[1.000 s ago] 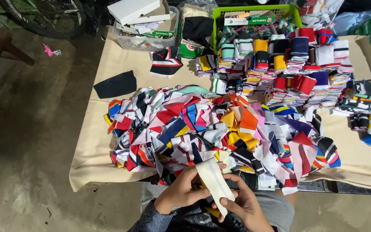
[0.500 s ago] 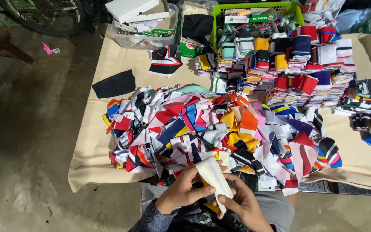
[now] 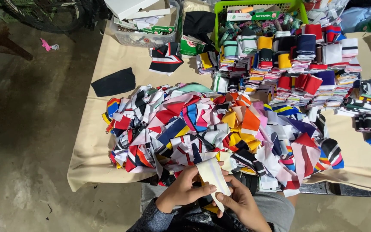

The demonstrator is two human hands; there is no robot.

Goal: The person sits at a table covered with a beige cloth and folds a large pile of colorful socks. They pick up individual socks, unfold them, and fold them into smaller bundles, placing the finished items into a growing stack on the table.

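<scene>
Head view, looking down at a tabletop point(image 3: 108, 129) draped in beige cloth. At the bottom centre, close to the near edge, both hands together on one cream strip point(image 3: 213, 178) of knit fabric with a faint pale stripe. Left hand point(image 3: 181, 191) gripping the strip from the left, fingers point(image 3: 202, 189) closed across its lower part. Right hand point(image 3: 241, 206) just beside it, thumb pressed onto the strip's lower end, fingers curled behind. Strip tilted, upper end over the near edge of the pile, lower end between the two hands above the lap.

Directly beyond the hands, a wide loose pile point(image 3: 220, 129) of mixed fabric pieces: red, white, navy, orange, yellow, striped. Farther back and to the right, folded stacks point(image 3: 305, 64) of similar pieces in neat rows. At the far edge, a green basket point(image 3: 217, 25) with small items inside. Left of it, a clear plastic bin point(image 3: 144, 38) with white boxes on top. One black piece point(image 3: 114, 81) lying alone on the cloth, left of the pile and apart from it. Near it, a folded striped piece point(image 3: 166, 58) in black, white and red. Bare concrete floor point(image 3: 26, 141) on the left.
</scene>
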